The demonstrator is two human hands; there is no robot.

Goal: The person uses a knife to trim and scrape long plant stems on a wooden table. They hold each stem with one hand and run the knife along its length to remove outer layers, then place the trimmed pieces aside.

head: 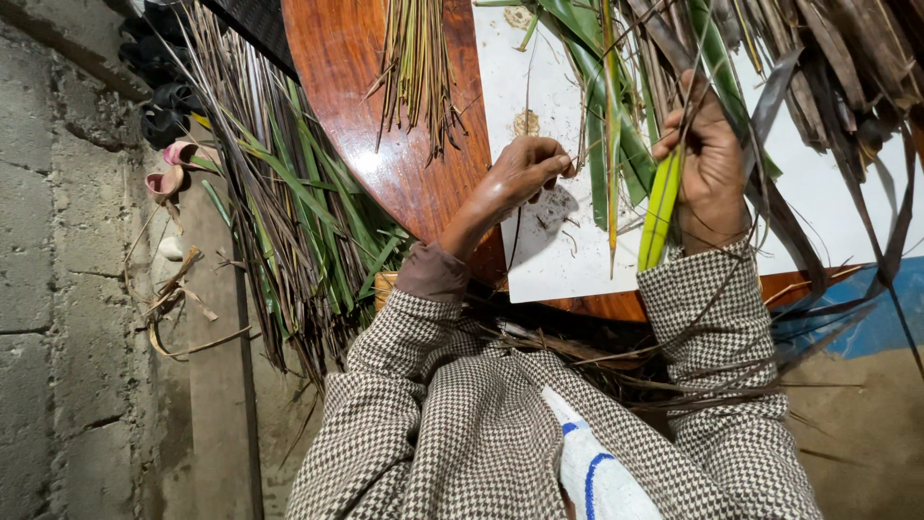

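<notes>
Left hand (525,166) over the white sheet (577,260), fingertips pinched together on a thin leaf rib (515,241), right hand (707,164) just beside it, fingers clamped round a yellow-green palm leaf strip (659,217), round wooden table (385,116) under the sheet, loose palm leaves (289,212) heaped off its far left edge

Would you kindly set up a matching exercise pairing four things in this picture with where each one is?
1. yellow-green leaf strip
2. white sheet
3. bundle of dry strips
4. sandals

a. on the floor by the wall
b. on the bare wood of the round table
c. in the right hand
d. under the left hand

Pairs: 1-c, 2-d, 3-b, 4-a
</notes>
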